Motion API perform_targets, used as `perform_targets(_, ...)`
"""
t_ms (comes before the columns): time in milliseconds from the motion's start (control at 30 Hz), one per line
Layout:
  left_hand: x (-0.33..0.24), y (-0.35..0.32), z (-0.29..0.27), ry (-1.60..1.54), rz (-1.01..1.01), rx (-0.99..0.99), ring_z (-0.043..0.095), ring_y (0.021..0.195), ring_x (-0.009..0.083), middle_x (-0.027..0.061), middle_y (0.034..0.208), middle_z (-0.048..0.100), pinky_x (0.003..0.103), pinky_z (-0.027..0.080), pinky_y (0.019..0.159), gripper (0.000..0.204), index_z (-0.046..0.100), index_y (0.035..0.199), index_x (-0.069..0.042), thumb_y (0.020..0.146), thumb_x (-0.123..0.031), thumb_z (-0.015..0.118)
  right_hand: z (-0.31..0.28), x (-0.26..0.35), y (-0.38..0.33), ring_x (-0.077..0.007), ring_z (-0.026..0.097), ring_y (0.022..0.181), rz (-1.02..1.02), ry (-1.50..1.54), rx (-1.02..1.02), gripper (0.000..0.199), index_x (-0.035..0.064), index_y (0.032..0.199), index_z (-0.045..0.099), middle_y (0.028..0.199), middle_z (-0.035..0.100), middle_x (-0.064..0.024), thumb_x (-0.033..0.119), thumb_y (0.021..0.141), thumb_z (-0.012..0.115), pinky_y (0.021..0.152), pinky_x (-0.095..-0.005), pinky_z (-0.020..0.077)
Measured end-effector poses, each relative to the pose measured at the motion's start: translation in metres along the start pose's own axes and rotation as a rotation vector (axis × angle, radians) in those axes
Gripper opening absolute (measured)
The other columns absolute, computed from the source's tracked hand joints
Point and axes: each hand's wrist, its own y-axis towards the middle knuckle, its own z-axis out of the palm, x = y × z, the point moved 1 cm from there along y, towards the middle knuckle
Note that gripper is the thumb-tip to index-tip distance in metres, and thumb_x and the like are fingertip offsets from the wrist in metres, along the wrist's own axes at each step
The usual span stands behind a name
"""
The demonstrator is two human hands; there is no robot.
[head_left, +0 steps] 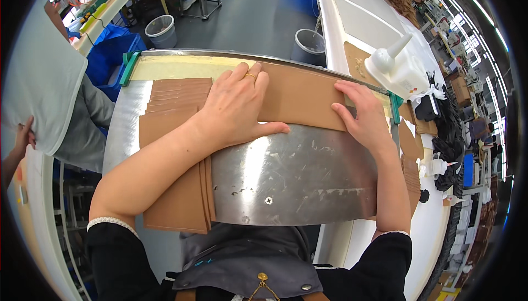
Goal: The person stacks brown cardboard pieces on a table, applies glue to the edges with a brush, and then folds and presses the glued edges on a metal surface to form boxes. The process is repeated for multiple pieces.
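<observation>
A brown leather-like panel (302, 96) lies along the far edge of a curved metal work plate (291, 174). My left hand (234, 106) rests over the panel's left end. Its fingers lie flat toward the far edge, a ring is on one, and the thumb stretches right along the panel's near edge. At the panel's right end, my right hand (360, 111) holds it between thumb and fingers. Under my left forearm sits a stack of similar brown panels (179, 202), fanned at its far end (179, 95). My left hand hides part of the worked panel.
Green clamps (130, 69) sit at the plate's far corners. A white nozzle bottle (399, 70) stands at right, beside more brown pieces (410, 141). Beyond the plate are waste bins (161, 30) and a blue crate (110, 62). Another person (44, 81) stands close on my left.
</observation>
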Motion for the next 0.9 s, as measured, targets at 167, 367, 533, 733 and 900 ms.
perform_targets(167,0.002,-0.001,0.0,-0.018,0.007,0.021,0.054,0.115,0.0368,0.0273,0.129,0.059,0.044,0.041,0.103,0.086,0.058,0.105,0.008,0.074,-0.071,0.076,0.004,-0.004,-0.003,-0.0313,0.06,0.122,0.063,-0.061,0.029,0.042,0.0005,0.125,0.066,0.132,0.066,-0.0106,0.026,0.092,0.073,0.103,-0.0411,0.0491)
perform_targets(367,0.009,-0.001,0.005,-0.052,-0.033,0.011,0.046,0.127,0.0383,0.0304,0.143,0.051,0.047,0.035,0.108,0.105,0.054,0.128,0.016,0.077,-0.075,0.07,0.005,-0.003,-0.003,-0.0304,0.058,0.125,0.093,-0.08,0.047,0.047,0.0008,0.13,0.063,0.137,0.063,-0.0098,0.028,0.093,0.073,0.104,-0.0417,0.0482)
perform_targets(533,0.008,-0.003,0.007,-0.015,-0.073,0.075,0.042,0.133,0.0408,0.0278,0.15,0.046,0.048,0.032,0.113,0.102,0.05,0.139,0.011,0.079,-0.067,0.073,0.01,0.002,-0.002,-0.0339,0.055,0.128,0.057,-0.092,0.041,0.05,-0.0015,0.132,0.061,0.141,0.06,-0.0152,0.03,0.094,0.071,0.108,-0.0431,0.045)
perform_targets(733,0.006,-0.002,0.006,0.084,0.017,-0.04,0.044,0.132,0.0378,0.0277,0.144,0.051,0.046,0.032,0.111,0.1,0.054,0.132,0.013,0.083,-0.074,0.064,0.011,0.007,-0.005,-0.0365,0.051,0.131,0.003,-0.195,0.042,0.055,-0.0036,0.134,0.059,0.14,0.058,-0.0188,0.035,0.095,0.069,0.11,-0.0454,0.0427)
perform_targets(900,0.006,0.002,0.002,0.037,0.013,0.065,0.044,0.129,0.0358,0.0227,0.137,0.055,0.047,0.032,0.111,0.093,0.057,0.131,0.009,0.083,-0.071,0.066,0.012,0.014,-0.005,-0.0352,0.052,0.13,0.007,-0.2,0.082,0.06,-0.0013,0.135,0.059,0.136,0.059,-0.0191,0.043,0.095,0.068,0.113,-0.0482,0.0398)
